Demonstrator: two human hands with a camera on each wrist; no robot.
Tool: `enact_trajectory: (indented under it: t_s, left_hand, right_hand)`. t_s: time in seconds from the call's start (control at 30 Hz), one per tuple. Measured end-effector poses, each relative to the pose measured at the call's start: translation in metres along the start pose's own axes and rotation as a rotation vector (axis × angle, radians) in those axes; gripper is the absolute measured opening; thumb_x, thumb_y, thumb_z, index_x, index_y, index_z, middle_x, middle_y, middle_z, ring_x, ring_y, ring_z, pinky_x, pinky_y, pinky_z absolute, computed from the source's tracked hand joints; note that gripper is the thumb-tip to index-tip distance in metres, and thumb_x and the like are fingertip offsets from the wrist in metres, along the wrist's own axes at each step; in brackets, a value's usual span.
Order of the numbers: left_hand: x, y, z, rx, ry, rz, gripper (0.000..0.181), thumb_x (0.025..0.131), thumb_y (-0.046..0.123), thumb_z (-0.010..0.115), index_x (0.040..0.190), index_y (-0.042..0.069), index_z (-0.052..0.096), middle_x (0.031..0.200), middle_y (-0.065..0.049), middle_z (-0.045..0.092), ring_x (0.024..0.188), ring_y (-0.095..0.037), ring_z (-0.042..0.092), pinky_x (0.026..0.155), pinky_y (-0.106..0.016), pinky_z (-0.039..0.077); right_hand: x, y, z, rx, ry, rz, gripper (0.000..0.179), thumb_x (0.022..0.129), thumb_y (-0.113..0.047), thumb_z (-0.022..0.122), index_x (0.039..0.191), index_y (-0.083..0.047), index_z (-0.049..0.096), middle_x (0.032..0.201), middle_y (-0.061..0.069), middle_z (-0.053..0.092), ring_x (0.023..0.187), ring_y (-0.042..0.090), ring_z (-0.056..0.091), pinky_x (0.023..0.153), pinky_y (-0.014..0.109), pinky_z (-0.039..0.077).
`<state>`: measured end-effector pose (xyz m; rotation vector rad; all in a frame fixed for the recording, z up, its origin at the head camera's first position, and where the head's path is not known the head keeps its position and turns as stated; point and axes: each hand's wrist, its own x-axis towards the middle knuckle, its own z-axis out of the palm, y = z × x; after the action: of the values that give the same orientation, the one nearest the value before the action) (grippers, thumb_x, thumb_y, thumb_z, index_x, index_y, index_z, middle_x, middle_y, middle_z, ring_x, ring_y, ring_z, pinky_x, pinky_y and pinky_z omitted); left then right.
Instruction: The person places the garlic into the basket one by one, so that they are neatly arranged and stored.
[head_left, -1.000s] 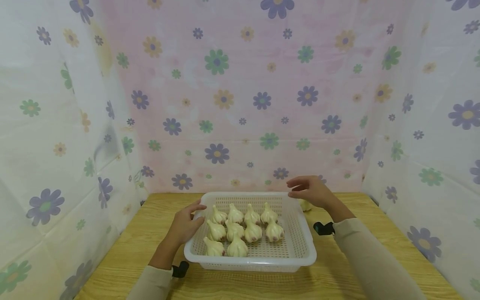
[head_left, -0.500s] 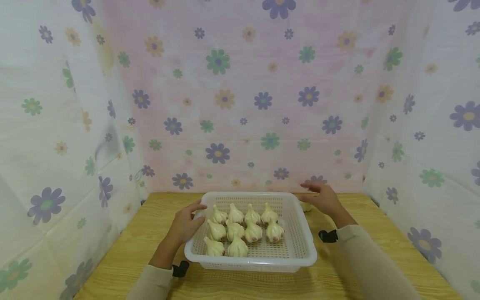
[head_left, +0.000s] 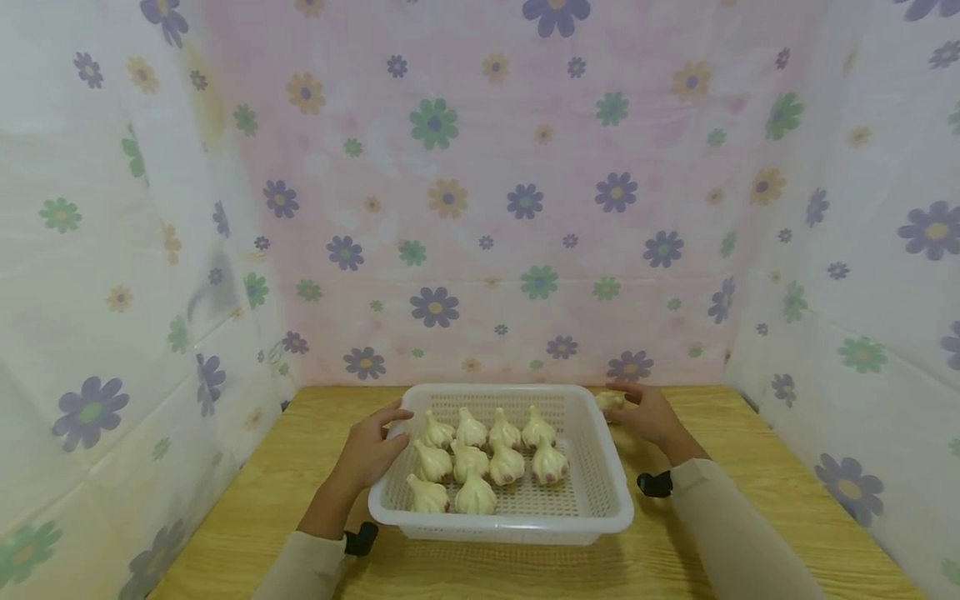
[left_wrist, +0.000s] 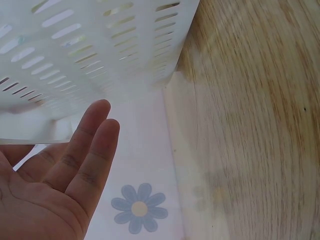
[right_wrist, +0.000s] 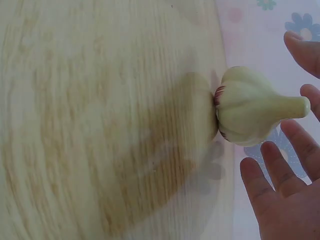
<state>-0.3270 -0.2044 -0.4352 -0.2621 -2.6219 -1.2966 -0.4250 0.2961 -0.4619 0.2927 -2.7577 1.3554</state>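
Observation:
A white plastic basket [head_left: 517,522] with slotted walls holds several garlic bulbs [head_left: 476,493] standing in rows. My left hand [head_left: 369,446] rests at its left rim, index finger and thumb over the edge. In the left wrist view the other fingers [left_wrist: 89,165] lie nearly straight along the outside of the basket wall [left_wrist: 80,55]. Beyond the basket's back right corner, a single garlic bulb [right_wrist: 247,106] stands on the table, stem up. My right hand [head_left: 651,414] is beside it, its fingers [right_wrist: 257,182] spread and a small gap short of the bulb.
Bare basket floor [head_left: 536,502] shows at the front right of the rows. The wood-grain table [head_left: 697,533] ends at a flower-printed curtain [head_left: 495,250] behind and on both sides. A black wrist camera [head_left: 655,484] juts from each sleeve.
My right hand has moved right and down from above the basket's back right corner to the lone garlic bulb, which shows more now. The left hand and basket stay put.

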Motion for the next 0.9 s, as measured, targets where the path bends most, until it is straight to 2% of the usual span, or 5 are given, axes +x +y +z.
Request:
enact_trajectory:
  t_s: [0.33, 0.6, 0.77, 0.9]
  left_hand:
    - [0.0, 0.003, 0.0, -0.014, -0.002, -0.007, 0.039, 0.098, 0.015, 0.063, 0.136, 0.012, 0.067, 0.164, -0.005, 0.044, 0.108, -0.028, 0.072, 0.07, -0.036, 0.063]
    - [0.001, 0.001, 0.0, -0.015, -0.004, -0.003, 0.039, 0.098, 0.016, 0.063, 0.136, 0.012, 0.067, 0.163, -0.004, 0.044, 0.107, -0.027, 0.072, 0.068, -0.034, 0.062]
    - [0.0, 0.001, 0.0, -0.014, -0.006, -0.012, 0.039, 0.098, 0.018, 0.063, 0.136, 0.012, 0.067, 0.164, -0.003, 0.044, 0.106, -0.026, 0.072, 0.069, -0.035, 0.062]
    - [0.001, 0.001, 0.0, -0.011, -0.002, -0.012, 0.039, 0.097, 0.018, 0.064, 0.136, 0.012, 0.068, 0.163, -0.003, 0.044, 0.106, -0.027, 0.073, 0.07, -0.036, 0.063]
  right_hand:
    - [0.003, 0.007, 0.005, -0.062, 0.032, -0.06, 0.054, 0.092, -0.025, 0.078, 0.141, -0.009, 0.064, 0.158, 0.022, 0.046, 0.143, 0.053, 0.041, 0.109, 0.072, 0.041]
    - [-0.005, -0.003, 0.004, -0.106, 0.043, 0.009, 0.051, 0.091, -0.022, 0.076, 0.14, -0.009, 0.065, 0.157, 0.027, 0.044, 0.132, 0.055, 0.051, 0.101, 0.064, 0.052]
    - [-0.009, -0.001, 0.004, -0.084, 0.043, 0.037, 0.05, 0.092, -0.022, 0.077, 0.139, -0.01, 0.065, 0.145, 0.025, 0.056, 0.123, 0.044, 0.059, 0.097, 0.057, 0.055]
    - [-0.01, 0.002, 0.003, -0.055, 0.047, 0.06, 0.05, 0.092, -0.024, 0.078, 0.139, -0.01, 0.066, 0.138, 0.024, 0.061, 0.122, 0.042, 0.06, 0.098, 0.056, 0.055]
